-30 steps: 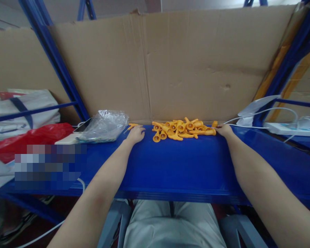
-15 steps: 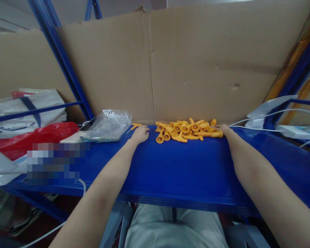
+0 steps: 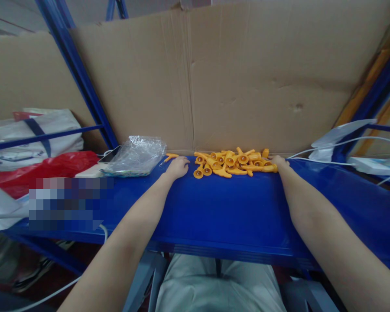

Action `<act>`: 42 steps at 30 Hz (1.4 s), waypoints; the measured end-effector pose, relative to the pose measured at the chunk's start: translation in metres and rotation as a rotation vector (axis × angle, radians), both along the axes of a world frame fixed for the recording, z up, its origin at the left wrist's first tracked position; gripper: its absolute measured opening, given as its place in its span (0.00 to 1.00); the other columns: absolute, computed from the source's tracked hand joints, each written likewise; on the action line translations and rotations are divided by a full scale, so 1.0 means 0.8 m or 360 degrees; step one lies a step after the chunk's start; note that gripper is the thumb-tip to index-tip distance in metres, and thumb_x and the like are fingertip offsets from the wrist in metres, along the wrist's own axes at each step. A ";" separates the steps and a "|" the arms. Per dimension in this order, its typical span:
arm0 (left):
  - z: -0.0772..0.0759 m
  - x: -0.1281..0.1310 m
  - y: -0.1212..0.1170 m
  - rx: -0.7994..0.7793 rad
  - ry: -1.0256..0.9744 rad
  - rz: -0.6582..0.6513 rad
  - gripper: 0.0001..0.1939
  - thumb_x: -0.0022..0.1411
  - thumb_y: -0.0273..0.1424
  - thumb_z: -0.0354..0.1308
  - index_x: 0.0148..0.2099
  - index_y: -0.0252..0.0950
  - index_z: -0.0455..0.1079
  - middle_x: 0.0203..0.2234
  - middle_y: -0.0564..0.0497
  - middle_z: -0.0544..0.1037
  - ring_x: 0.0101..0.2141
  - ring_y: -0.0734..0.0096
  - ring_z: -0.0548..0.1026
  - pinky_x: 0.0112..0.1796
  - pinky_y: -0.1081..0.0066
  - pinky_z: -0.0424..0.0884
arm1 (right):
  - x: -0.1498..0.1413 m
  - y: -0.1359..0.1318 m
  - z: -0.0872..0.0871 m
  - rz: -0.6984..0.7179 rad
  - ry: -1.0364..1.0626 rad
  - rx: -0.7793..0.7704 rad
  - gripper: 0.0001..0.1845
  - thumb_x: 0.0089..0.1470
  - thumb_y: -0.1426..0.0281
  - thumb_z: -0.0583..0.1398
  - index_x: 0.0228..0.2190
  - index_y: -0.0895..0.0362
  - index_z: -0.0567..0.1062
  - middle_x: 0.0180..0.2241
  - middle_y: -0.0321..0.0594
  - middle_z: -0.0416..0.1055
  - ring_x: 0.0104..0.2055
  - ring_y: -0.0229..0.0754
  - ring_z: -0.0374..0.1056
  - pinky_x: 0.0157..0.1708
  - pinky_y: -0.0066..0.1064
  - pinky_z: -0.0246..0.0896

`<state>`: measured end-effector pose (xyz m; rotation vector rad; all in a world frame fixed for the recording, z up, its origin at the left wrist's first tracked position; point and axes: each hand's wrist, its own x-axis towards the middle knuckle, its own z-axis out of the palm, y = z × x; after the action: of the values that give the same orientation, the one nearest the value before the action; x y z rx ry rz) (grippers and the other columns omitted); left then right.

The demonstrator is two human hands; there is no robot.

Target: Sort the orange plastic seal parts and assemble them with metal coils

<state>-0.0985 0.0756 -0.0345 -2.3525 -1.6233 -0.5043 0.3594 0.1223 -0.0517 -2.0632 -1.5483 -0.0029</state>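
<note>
Orange pieces heaped loose; clear bag, contents unclear.

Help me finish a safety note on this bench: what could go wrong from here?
The right hand is at the end of the loose orange pile, so a nudge might send pieces sliding. The metal-looking spiral by the left hand, on the lone orange piece, could scratch it. The white cable near the right hand might snag.

Masked and cropped
A pixelated patch hides part of the counter; whether the right grip holds anything is unclear; orange pieces partly hide one another; red plastic passes the left edge.
</note>
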 end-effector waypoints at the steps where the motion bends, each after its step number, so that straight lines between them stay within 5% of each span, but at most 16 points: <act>1: 0.000 0.001 -0.001 -0.0001 -0.0013 -0.0008 0.22 0.59 0.24 0.49 0.51 0.35 0.78 0.52 0.46 0.79 0.57 0.60 0.72 0.62 0.63 0.63 | -0.002 -0.001 0.002 -0.0057 0.0014 -0.0061 0.25 0.51 0.45 0.61 0.42 0.47 0.83 0.44 0.51 0.78 0.52 0.60 0.70 0.53 0.57 0.61; 8: 0.003 0.006 -0.005 0.0029 -0.0040 -0.0083 0.20 0.60 0.24 0.50 0.49 0.34 0.79 0.52 0.44 0.79 0.56 0.60 0.73 0.62 0.64 0.63 | -0.008 -0.007 0.010 -0.0168 0.0144 -0.0088 0.25 0.49 0.49 0.65 0.44 0.50 0.82 0.46 0.51 0.78 0.54 0.59 0.70 0.54 0.52 0.62; 17: 0.009 0.028 -0.016 0.0072 -0.0092 -0.0355 0.20 0.62 0.25 0.49 0.49 0.37 0.79 0.50 0.49 0.80 0.53 0.63 0.75 0.60 0.61 0.66 | -0.004 -0.039 0.013 -0.0324 0.0831 0.0400 0.19 0.58 0.69 0.57 0.45 0.65 0.81 0.44 0.54 0.79 0.46 0.50 0.75 0.44 0.34 0.69; 23: 0.012 0.034 -0.021 0.0043 -0.0082 -0.0315 0.18 0.63 0.27 0.48 0.45 0.36 0.79 0.46 0.46 0.82 0.50 0.62 0.77 0.55 0.64 0.70 | 0.004 -0.056 0.016 -0.0003 0.1122 0.0240 0.09 0.52 0.78 0.60 0.30 0.58 0.81 0.44 0.47 0.79 0.51 0.47 0.73 0.49 0.34 0.68; 28: 0.019 0.034 -0.031 -0.0009 -0.0125 -0.0201 0.18 0.66 0.34 0.47 0.37 0.35 0.78 0.35 0.44 0.83 0.37 0.62 0.80 0.39 0.70 0.71 | 0.001 -0.074 0.021 0.0210 0.1348 0.0137 0.10 0.54 0.77 0.59 0.23 0.57 0.75 0.45 0.47 0.78 0.53 0.44 0.71 0.54 0.32 0.65; 36: 0.027 0.042 -0.041 0.0003 -0.0108 -0.0350 0.20 0.66 0.36 0.46 0.26 0.35 0.71 0.24 0.45 0.78 0.27 0.65 0.74 0.29 0.70 0.60 | -0.009 -0.101 0.045 0.0300 0.1211 -0.0054 0.15 0.58 0.63 0.61 0.22 0.56 0.74 0.35 0.47 0.79 0.42 0.44 0.74 0.44 0.32 0.68; 42: 0.029 0.044 -0.043 0.0023 -0.0057 -0.0349 0.19 0.66 0.36 0.46 0.26 0.36 0.71 0.24 0.46 0.78 0.27 0.65 0.73 0.28 0.70 0.58 | -0.022 -0.115 0.081 0.0585 0.0383 -0.0575 0.18 0.42 0.53 0.69 0.26 0.55 0.79 0.36 0.43 0.78 0.44 0.50 0.72 0.40 0.34 0.65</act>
<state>-0.0634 0.0410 -0.0110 -2.5389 -1.3768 -0.6011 0.3419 0.0300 0.0128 -1.9103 -1.8473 0.6812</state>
